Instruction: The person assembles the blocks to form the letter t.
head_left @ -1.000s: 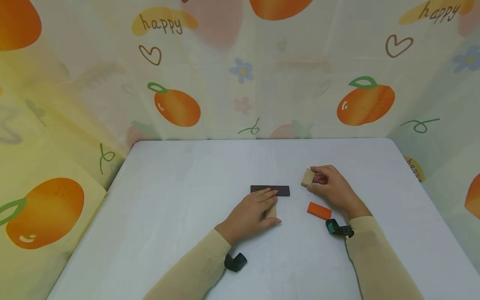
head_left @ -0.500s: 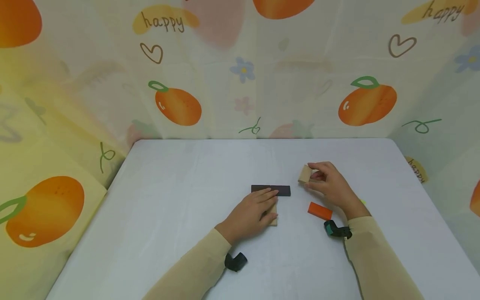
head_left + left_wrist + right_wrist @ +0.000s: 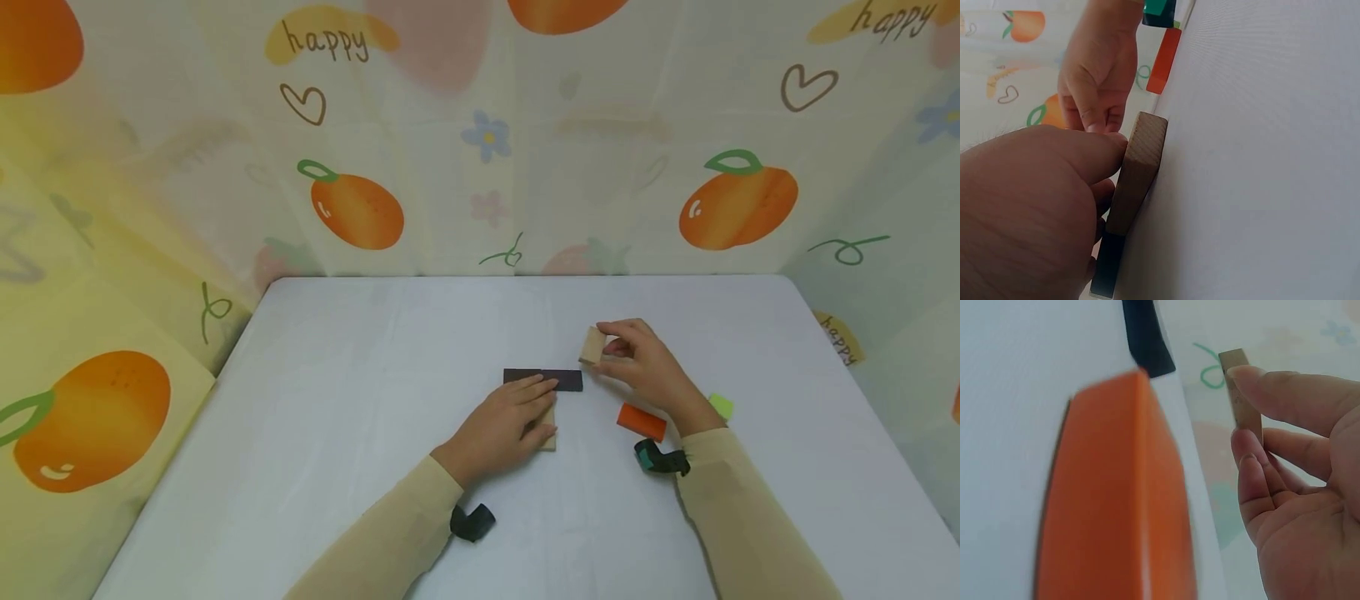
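Two black blocks [image 3: 567,381] lie end to end in a row near the middle of the table. My left hand [image 3: 498,429] rests over them with fairly straight fingers. Beneath it a plain wooden block [image 3: 549,440] lies flat against the row's near side, partly hidden; in the left wrist view my thumb touches this wooden block [image 3: 1138,169], with black block [image 3: 1107,265] beyond. To the right, my right hand [image 3: 645,362] pinches another wooden block [image 3: 592,344] between thumb and fingers, tilted. The right wrist view shows that block [image 3: 1244,394] at the fingertips.
An orange block [image 3: 641,422] lies below my right hand, and looms close in the right wrist view. A lime-green block [image 3: 722,406] sits beside the right wrist. The white table [image 3: 337,375] ends at a patterned cloth [image 3: 435,192] behind.
My right hand has moved left with the wooden block, toward the black row, uncovering the lime-green block. The left thumb has drawn in slightly; the left hand otherwise stays put.
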{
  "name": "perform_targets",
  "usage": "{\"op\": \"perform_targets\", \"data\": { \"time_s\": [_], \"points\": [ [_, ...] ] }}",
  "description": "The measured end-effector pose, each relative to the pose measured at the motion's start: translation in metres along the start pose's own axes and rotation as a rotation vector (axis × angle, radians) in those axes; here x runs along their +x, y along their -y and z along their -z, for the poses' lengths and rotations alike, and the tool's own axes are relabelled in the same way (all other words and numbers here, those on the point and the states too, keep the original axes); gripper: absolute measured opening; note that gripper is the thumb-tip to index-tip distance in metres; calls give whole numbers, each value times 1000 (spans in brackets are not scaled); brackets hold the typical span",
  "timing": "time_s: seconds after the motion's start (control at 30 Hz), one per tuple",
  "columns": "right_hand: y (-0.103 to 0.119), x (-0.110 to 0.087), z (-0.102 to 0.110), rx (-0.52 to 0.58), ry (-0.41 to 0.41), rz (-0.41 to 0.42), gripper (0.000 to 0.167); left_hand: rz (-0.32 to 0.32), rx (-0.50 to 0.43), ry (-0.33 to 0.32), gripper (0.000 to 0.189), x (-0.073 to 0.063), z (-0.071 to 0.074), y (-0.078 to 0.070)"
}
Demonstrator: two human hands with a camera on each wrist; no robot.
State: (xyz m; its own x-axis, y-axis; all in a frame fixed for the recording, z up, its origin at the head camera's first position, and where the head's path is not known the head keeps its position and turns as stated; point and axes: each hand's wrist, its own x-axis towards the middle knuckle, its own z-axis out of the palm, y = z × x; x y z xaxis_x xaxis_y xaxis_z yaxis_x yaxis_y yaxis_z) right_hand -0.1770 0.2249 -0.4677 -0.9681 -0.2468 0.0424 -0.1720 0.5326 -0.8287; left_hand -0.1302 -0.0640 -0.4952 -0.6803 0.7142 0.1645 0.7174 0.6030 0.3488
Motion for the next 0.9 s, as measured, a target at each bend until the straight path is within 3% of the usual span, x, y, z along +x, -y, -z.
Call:
{"op": "perform_targets", "data": {
  "time_s": [0.43, 0.9],
  "points": [
    [15, 24, -16, -45, 47, 31, 62, 10, -26, -10, 56, -1, 1, 0],
    [14, 54, -29, -56, 163, -41, 64, -12, -16, -26, 56, -2, 2, 1]
  ]
}}
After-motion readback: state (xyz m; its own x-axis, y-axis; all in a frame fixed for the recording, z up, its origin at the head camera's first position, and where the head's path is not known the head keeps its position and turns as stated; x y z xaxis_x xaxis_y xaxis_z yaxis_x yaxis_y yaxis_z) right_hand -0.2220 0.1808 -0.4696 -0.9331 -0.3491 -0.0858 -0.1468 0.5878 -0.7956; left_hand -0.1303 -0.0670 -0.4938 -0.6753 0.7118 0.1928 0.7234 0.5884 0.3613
